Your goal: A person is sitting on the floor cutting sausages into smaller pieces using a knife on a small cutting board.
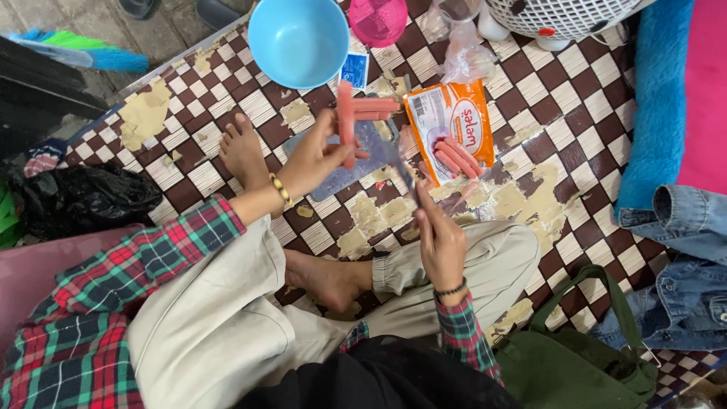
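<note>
Left hand pinches one pink sausage upright over the grey cutting board, right hand closed around a knife just beside it; best to keep blade angled away from fingers, cutting shallow.

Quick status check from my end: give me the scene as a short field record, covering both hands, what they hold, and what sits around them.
setting: person seated cross-legged on a worn checkered floor mat
left hand: holds one pink sausage upright
right hand: grips a knife, blade pointing toward the sausage
under the hands: grey cutting board with more sausages at its far edge
right of board: opened orange sausage packet, sausages showing
beyond board: blue bowl, pink strainer
near right knee: green bag, denim garment
</note>
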